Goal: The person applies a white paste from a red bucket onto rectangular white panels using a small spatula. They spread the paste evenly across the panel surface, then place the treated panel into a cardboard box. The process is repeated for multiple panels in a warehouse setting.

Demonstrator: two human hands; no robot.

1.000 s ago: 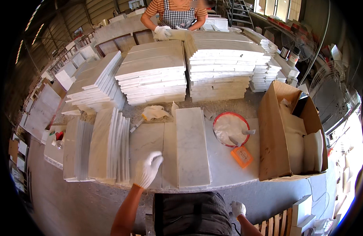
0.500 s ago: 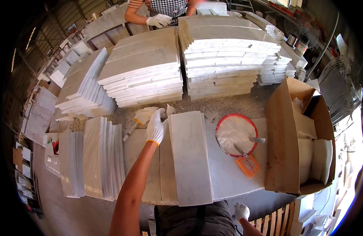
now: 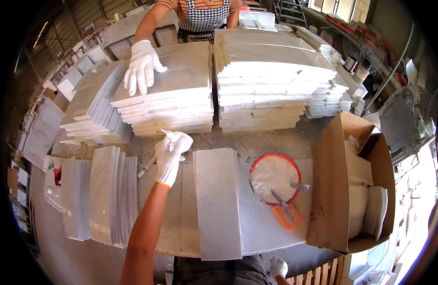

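The fingers [image 3: 177, 140] of the left hand [image 3: 170, 156], in a white knitted glove with an orange cuff, are curled loosely round a small white crumpled rag [image 3: 181, 137]; whether they pinch it firmly cannot be told. The hand hovers over the far edge of the grey stone bench [image 3: 266, 228], between a flat pale slab [image 3: 152, 209] beneath the forearm and a long white marble tile [image 3: 216, 202] lying lengthwise just to its right. A thin metal scraper [image 3: 145, 167] lies just left of the wrist.

The right hand [image 3: 278, 267], also gloved in white, shows only at the lower edge, below the bench; whether its fingers are open cannot be told.

Farther left, a row of white marble tiles standing on edge [image 3: 110, 194] leans together. To the right sits a round red-rimmed basin of white paste [image 3: 274, 178] with a putty knife [image 3: 299, 186] in it, an orange-handled scraper [image 3: 285, 211] just beside it, and then an open brown cardboard box [image 3: 330, 190].

Beyond, tall stacks of white marble tiles [image 3: 271, 85] rise, and another person's gloved hand [image 3: 140, 64] rests flat on the nearer stack [image 3: 176, 99].
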